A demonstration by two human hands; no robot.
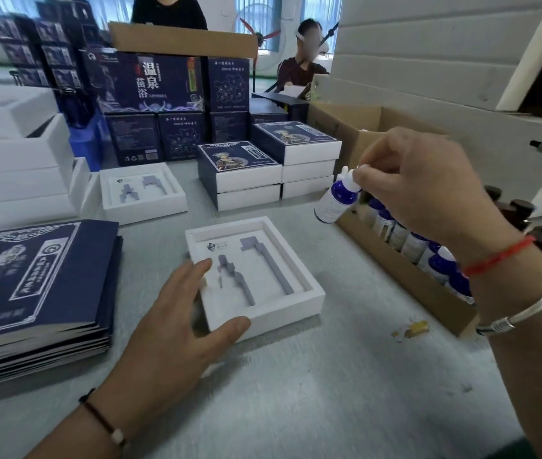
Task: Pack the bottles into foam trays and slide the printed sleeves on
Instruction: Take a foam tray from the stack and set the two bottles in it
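Note:
A white foam tray (299,294) with grey bottle-shaped recesses lies on the table in the middle. My left hand (176,319) grips its near left corner, thumb on the front rim and fingers over the inside. My right hand (428,193) pinches the white cap of a blue-and-white bottle (335,200), holding it in the air above the table, right of the tray. Several more bottles (428,250) stand in a row in a cardboard box (405,279) under my right wrist. A stack of flat printed navy sleeves (31,279) lies at the left.
A second foam tray (143,210) lies behind the first one. Sleeved finished packs (239,175) are stacked at the back centre, with navy cartons behind them. White foam stacks stand at far left and upper right. Two people are beyond the table. Small scraps (415,327) lie near the box.

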